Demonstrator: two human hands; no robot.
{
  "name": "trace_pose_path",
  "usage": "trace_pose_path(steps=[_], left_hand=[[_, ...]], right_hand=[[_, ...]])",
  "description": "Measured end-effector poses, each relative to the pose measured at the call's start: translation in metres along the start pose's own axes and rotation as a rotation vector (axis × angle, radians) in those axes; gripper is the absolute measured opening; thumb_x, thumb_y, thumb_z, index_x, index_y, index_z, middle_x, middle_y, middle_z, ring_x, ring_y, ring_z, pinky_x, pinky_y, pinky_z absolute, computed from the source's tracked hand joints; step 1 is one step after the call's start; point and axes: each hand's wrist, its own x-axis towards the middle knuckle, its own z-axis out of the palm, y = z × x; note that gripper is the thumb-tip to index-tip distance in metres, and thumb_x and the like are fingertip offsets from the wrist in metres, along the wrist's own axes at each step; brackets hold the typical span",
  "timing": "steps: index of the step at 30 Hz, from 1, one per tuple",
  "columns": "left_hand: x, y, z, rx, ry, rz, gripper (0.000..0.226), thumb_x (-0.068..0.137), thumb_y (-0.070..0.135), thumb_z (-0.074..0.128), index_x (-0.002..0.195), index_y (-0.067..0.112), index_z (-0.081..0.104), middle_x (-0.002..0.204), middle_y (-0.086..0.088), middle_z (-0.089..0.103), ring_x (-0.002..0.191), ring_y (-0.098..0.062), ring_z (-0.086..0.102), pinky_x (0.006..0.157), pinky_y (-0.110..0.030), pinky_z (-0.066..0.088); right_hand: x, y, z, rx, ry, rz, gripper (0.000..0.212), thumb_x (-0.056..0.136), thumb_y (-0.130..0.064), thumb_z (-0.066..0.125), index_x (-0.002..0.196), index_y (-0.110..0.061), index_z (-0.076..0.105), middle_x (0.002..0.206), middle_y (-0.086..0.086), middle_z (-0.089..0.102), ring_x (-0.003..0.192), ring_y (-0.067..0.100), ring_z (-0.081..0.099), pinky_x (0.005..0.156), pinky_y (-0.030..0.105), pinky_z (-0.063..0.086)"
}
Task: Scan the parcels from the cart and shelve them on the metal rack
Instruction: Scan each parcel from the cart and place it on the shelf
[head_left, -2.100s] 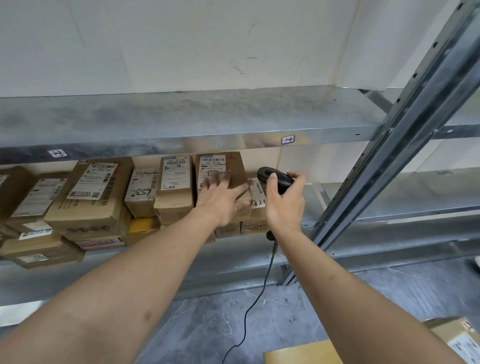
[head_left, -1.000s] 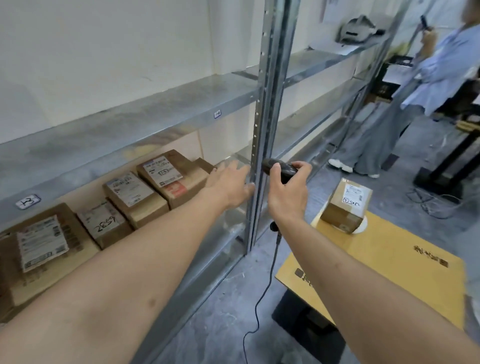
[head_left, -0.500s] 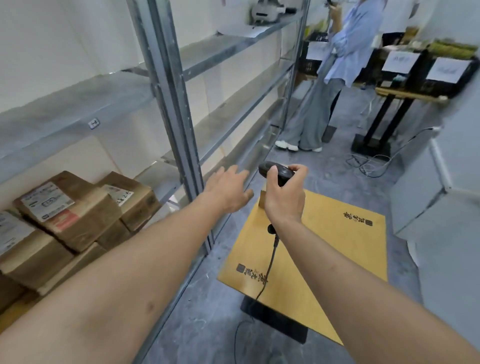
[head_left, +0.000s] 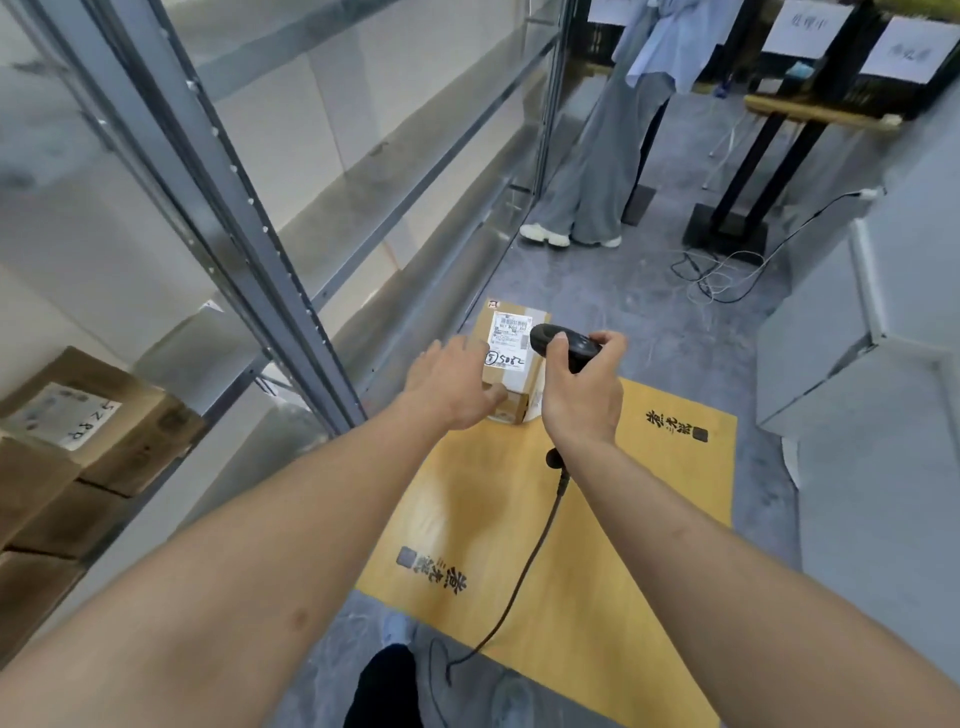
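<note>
parcel (head_left: 511, 358) on cart (head_left: 613, 519), rack (head_left: 218, 171) left

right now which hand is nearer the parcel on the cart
Left. The left hand reaches over the parcel with open fingers at its near left side; contact is unclear. The right hand is just right of it, gripping the scanner above the label.
</note>
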Motion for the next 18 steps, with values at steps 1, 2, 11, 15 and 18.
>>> trace_pose_path(steps=[1, 2, 11, 15, 18], left_hand=[[0.011, 0.0, 0.005, -0.01, -0.006, -0.003, 0.062, 0.094, 0.06, 0.058, 0.144, 0.024, 0.049, 0.144, -0.006, 0.051, 0.133, -0.033, 0.047, 0.103, -0.047, 0.043], [0.023, -0.001, 0.011, -0.021, -0.011, -0.005, 0.063, 0.093, 0.06, 0.06, 0.142, 0.023, 0.05, 0.142, -0.006, 0.052, 0.132, -0.033, 0.048, 0.102, -0.046, 0.044], [0.125, -0.003, 0.084, -0.111, -0.061, -0.042, 0.093, 0.083, 0.074, 0.064, 0.149, 0.015, 0.038, 0.146, -0.013, 0.044, 0.134, -0.035, 0.044, 0.107, -0.048, 0.042], [0.151, 0.0, 0.11, -0.102, -0.071, -0.118, 0.134, 0.07, 0.089, 0.063, 0.164, 0.008, 0.012, 0.162, -0.024, 0.022, 0.151, -0.043, 0.023, 0.123, -0.051, 0.025], [0.159, 0.003, 0.122, -0.117, -0.103, -0.174, 0.144, 0.067, 0.09, 0.066, 0.165, 0.007, 0.001, 0.167, -0.031, 0.002, 0.157, -0.048, 0.005, 0.128, -0.055, 0.013]], right_hand=[[0.009, 0.003, 0.004, -0.007, 0.005, 0.015, 0.032, 0.105, -0.046, 0.05, 0.125, -0.023, 0.039, 0.09, -0.015, 0.058, 0.087, 0.021, 0.062, 0.074, 0.035, 0.043], [0.018, 0.006, 0.009, -0.016, 0.012, 0.03, 0.033, 0.105, -0.046, 0.05, 0.125, -0.023, 0.039, 0.09, -0.014, 0.058, 0.087, 0.021, 0.062, 0.073, 0.034, 0.043], [0.089, 0.041, 0.061, -0.092, 0.085, 0.15, 0.032, 0.104, -0.048, 0.052, 0.122, -0.026, 0.039, 0.1, -0.008, 0.064, 0.092, 0.021, 0.064, 0.078, 0.034, 0.046], [0.109, 0.063, 0.071, -0.121, 0.106, 0.2, 0.031, 0.104, -0.048, 0.052, 0.122, -0.026, 0.039, 0.095, -0.015, 0.06, 0.09, 0.018, 0.062, 0.077, 0.033, 0.044], [0.116, 0.074, 0.074, -0.123, 0.11, 0.229, 0.032, 0.105, -0.047, 0.052, 0.124, -0.026, 0.039, 0.093, -0.019, 0.058, 0.085, 0.007, 0.06, 0.068, 0.027, 0.04]])
